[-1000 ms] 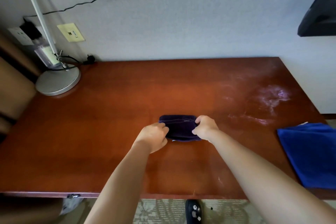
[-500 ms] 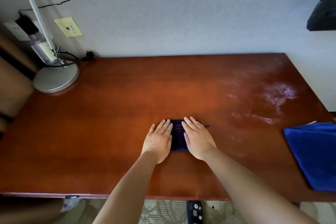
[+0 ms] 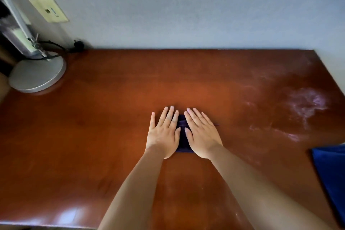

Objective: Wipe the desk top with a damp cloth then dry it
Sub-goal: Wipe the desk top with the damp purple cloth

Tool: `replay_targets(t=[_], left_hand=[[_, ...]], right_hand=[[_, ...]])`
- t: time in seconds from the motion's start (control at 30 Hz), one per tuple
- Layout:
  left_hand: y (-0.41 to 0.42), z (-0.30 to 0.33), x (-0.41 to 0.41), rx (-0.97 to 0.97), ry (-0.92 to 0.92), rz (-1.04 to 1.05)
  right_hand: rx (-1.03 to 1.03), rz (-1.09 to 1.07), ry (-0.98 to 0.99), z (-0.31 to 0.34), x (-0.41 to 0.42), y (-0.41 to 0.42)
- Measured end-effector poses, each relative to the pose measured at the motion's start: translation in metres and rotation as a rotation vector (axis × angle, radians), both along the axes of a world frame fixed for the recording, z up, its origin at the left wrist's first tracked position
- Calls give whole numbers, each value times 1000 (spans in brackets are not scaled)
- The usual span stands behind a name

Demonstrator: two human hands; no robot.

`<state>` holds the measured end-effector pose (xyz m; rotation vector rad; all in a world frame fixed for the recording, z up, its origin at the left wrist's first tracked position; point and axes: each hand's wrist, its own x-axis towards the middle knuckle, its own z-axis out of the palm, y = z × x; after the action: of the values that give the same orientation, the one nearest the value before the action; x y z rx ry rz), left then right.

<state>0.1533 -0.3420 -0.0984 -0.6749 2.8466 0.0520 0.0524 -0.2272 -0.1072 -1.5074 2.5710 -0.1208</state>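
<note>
A small folded dark purple cloth (image 3: 182, 134) lies in the middle of the reddish-brown desk top (image 3: 104, 121). My left hand (image 3: 164, 132) and my right hand (image 3: 201, 134) press flat on it side by side, fingers straight and pointing away from me. Only a narrow strip of the cloth shows between the two hands. White smeared residue (image 3: 306, 102) marks the desk at the right. A bright blue cloth (image 3: 330, 175) lies at the desk's right edge.
A silver lamp base (image 3: 37, 74) with its pole and a black cable stands at the desk's back left corner. A wall plate (image 3: 49, 9) sits on the wall behind. The desk's front edge runs along the bottom left.
My hands went from gripping the cloth's ends to lying flat on it. Since half a second ago they have stayed in place; the camera has moved closer.
</note>
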Motion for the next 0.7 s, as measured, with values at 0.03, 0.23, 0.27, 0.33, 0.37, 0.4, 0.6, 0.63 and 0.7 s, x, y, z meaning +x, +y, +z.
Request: replay_targets(t=[0.03,0.23,0.27,0.33,0.37,0.4,0.6,0.63,0.7], left_hand=[[-2,-1,-3,-2,3,5],[2,2,0,31,25,40],[6,3,3,30,23,48],[17,3,12,24,20,63],[23,3,19,18,20,65],[30,3,25,11,20,58],[76,2,63,24,24,-14],[83,0,69,25,23,-23],[97,-3,80,22,16,-41]], right_hand=[[5,15,12,0,-5,-3],[11,34,78,-3,-7,-6],[7,22,87,-4,-4,-3],[-2,-3,114,-6,5,7],[-11,-18,128,-6,12,14],[-29,-31,139,-6,19,22],[-39,-25,162,-8,64,79],[-20,-13,164,-8,71,90],[20,4,164,-7,83,109]])
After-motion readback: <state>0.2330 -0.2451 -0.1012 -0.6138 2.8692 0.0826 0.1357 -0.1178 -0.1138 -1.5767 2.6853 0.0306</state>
